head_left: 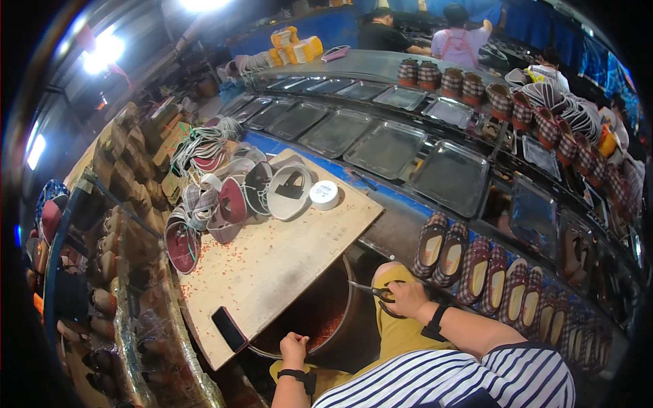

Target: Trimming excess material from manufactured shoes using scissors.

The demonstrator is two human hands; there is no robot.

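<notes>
My right hand (407,299) grips a pair of scissors with dark handles (383,295), whose blades point left over the bin's rim and stand a little apart. At the near side of the bin, my left hand (294,348) is closed, thumb against fingers; whatever may be in it is too small to make out. Between the hands is the round bin (351,309), holding reddish scraps. On the wooden board (272,272) lie several shoe uppers (231,199), maroon, grey and plaid, with red crumbs scattered around them. A round white tub (324,195) stands beside them.
A dark phone (229,329) lies at the board's near edge. Metal trays (449,175) line the conveyor beyond. Plaid shoes (476,269) stand in a row at the right, more (469,87) farther back. Shoe racks (102,292) fill the left. People (460,41) work at the back.
</notes>
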